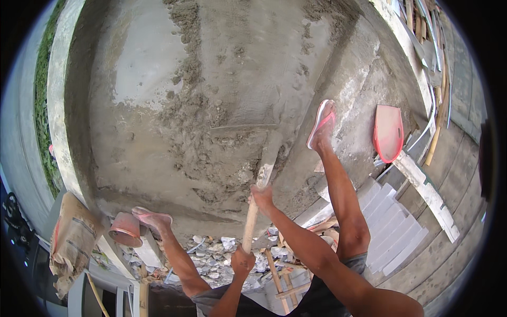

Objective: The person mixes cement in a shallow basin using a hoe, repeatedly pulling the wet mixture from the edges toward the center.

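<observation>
Both my hands grip the long wooden handle of a hoe (250,227). My left hand (243,261) is wrapped round its near end. Farther up, my right hand (261,195) closes round the handle just below its mortar-smeared part. The hoe's wide blade rests in wet grey mortar (211,153), with only its upper edge plainly showing. Lumpy mortar lies on the near side of the blade, while a smoother surface stretches beyond it. My feet, in pink flip-flops, stand wide apart, the right one (323,127) beside the wet mortar and the left one (153,216) at the near-left edge.
A red bucket (125,230) and a paper sack (74,238) sit at the near left. At right lie a red scoop-shaped container (388,132) and a stack of grey panels (393,227). Broken rubble (219,259) and wood pieces lie below me. A low concrete wall (62,105) borders the left.
</observation>
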### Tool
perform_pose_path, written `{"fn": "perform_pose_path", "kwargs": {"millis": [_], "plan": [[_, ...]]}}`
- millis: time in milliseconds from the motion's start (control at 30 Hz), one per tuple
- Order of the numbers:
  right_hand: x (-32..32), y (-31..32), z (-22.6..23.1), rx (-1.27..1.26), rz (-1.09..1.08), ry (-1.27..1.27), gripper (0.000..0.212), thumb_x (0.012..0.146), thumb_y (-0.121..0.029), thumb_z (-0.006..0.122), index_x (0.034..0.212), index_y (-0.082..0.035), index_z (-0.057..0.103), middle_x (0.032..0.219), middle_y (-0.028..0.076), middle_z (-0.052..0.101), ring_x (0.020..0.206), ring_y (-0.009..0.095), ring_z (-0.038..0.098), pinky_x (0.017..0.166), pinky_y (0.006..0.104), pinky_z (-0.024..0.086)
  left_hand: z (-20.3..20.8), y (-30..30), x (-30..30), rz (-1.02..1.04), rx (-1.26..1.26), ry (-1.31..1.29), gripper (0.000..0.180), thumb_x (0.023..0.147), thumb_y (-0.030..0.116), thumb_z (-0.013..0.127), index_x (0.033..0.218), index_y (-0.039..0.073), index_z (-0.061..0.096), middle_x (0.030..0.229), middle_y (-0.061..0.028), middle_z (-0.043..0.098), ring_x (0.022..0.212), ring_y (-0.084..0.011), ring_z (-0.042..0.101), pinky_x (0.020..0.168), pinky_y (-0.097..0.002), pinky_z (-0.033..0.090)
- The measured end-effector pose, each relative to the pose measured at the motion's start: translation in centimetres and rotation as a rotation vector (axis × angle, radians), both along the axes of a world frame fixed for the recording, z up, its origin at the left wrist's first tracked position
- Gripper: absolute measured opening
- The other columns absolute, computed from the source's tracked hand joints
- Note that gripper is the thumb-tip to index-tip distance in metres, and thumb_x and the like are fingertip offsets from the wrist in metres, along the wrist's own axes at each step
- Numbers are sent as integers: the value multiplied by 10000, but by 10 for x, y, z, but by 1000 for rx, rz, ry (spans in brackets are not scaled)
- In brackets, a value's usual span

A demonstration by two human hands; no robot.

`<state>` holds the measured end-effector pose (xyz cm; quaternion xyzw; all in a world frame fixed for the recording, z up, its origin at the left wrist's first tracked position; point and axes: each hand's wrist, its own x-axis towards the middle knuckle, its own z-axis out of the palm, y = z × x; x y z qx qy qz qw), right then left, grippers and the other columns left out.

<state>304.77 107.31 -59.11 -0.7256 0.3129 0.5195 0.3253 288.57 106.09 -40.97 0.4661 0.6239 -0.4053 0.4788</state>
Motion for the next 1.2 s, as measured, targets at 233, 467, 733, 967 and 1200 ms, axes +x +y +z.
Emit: {"fn": "perform_pose_path", "kwargs": {"millis": [233,467,733,967,1200], "plan": [[-61,-18,119,94,178,-166,488,837,6,622,1249,-9,361,888,112,552,532,195,605,465,346,530,60,-78,-77,72,13,78,280,751,138,676,993,3,635,840,-276,691,839,-464,684,780,-529,540],[47,140,50,353,137,-273,429,852,9,622,1190,-7,357,790,102,548,491,166,579,429,322,508,-44,58,22,138,280,-138,247,737,105,695,944,-21,648,779,-276,674,813,-443,686,717,-499,551],[217,466,-47,846,193,-596,465,882,-97,692,1158,49,347,959,200,586,609,209,655,506,348,554,-197,370,172,14,811,-452,461,768,107,688,1175,-92,608,901,-307,698,834,-420,716,681,-483,586],[235,515,-74,718,878,-989,756,897,-187,659,1517,-76,240,1338,278,531,1212,301,589,1053,547,442,-238,518,230,135,626,-452,286,766,141,636,964,-59,685,860,-259,706,821,-392,716,699,-441,553],[218,437,-56,685,799,-536,939,832,-285,724,1528,25,176,1383,347,447,1238,381,525,1013,430,462,-245,426,178,118,573,-480,315,759,99,615,944,-152,658,833,-300,687,784,-361,722,621,-440,544]]}}
